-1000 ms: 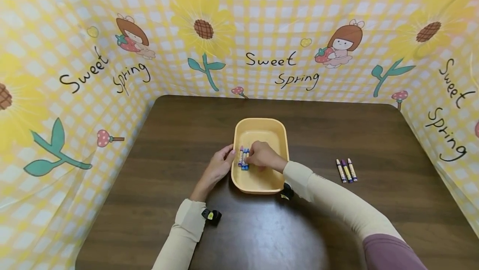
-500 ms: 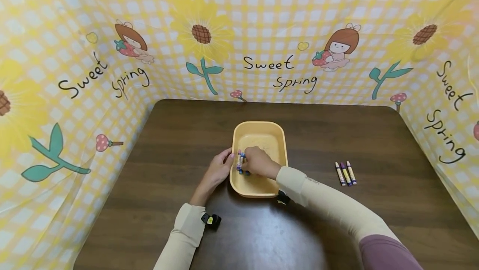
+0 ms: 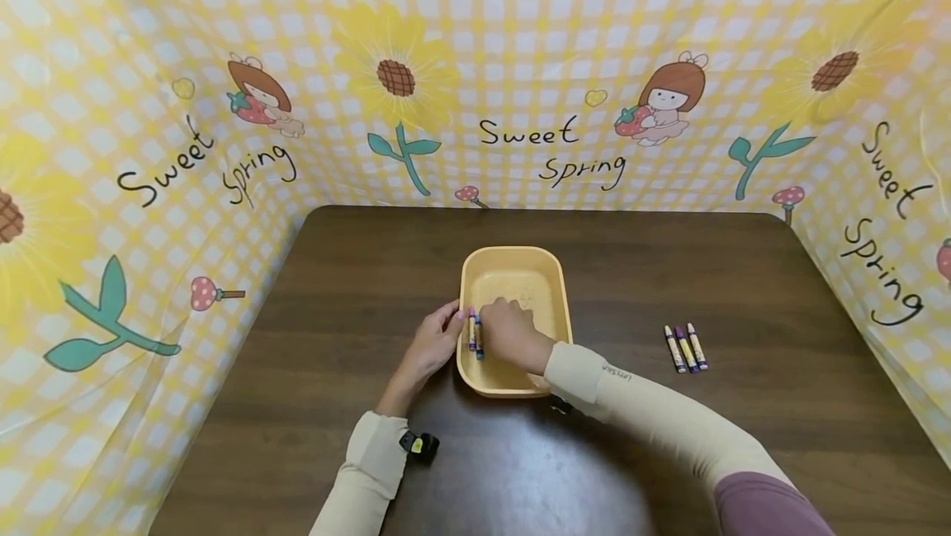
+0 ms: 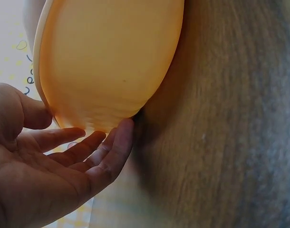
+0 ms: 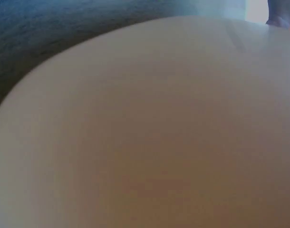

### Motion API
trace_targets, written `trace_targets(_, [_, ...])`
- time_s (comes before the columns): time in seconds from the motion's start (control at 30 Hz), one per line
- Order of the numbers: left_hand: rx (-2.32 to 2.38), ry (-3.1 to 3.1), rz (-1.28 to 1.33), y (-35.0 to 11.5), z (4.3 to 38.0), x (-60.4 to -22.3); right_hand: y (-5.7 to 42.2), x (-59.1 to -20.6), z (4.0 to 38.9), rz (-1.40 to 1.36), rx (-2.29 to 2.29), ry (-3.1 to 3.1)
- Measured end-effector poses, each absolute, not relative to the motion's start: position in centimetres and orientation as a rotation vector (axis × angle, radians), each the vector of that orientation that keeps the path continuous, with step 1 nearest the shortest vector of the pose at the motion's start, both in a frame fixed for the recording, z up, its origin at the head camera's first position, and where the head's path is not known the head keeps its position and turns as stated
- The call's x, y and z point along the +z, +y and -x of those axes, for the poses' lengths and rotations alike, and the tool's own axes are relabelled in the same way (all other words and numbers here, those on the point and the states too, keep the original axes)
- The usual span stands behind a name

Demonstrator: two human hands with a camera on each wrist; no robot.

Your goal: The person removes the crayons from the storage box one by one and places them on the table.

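Observation:
A yellow-orange plastic tray (image 3: 553, 284) stands on the dark wooden table. Along its left inner wall lie a pink-tipped crayon (image 3: 471, 331) and a blue crayon (image 3: 479, 341), side by side. My left hand (image 3: 433, 340) holds the tray at its left side; in the left wrist view its thumb is at the rim and its fingertips touch the outer wall. Inside the tray, my right hand (image 3: 510, 331) has its fingers curled down at a crayon close beside the blue one. The hand covers that crayon and its own fingertips. In the right wrist view the tray wall (image 5: 149, 118) blocks the hand.
To the right of the tray, a row of crayons lies on the table: a white-tipped crayon (image 3: 674, 349), a purple-tipped crayon (image 3: 687, 350) and another pale-tipped crayon (image 3: 697, 346). A yellow checked cloth (image 3: 520, 49) with flowers surrounds the table on the back and sides.
My right hand has shifted left and nearer within the tray, and now covers the crayon that showed beside it. The left hand has stayed at the tray's side. The whole view has tilted slightly.

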State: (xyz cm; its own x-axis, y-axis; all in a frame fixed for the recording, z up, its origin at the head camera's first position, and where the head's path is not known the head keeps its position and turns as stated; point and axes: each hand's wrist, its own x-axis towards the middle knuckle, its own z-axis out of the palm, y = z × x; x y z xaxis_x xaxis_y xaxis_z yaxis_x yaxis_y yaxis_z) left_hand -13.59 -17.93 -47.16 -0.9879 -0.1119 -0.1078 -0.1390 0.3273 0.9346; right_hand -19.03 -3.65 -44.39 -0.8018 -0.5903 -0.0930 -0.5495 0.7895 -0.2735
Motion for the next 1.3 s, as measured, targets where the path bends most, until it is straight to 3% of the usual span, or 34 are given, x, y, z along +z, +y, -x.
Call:
trace_targets(0.43, [1.761,2.532,0.259,-18.0,13.6,-47.3,-2.9,-45.0,19.7,0.992,-0.514,2.796])
trace_targets(1.3, [1.786,2.497,0.283,-18.0,13.9,-47.1,1.3,-42.2,21.4,0.31,-1.459,2.155])
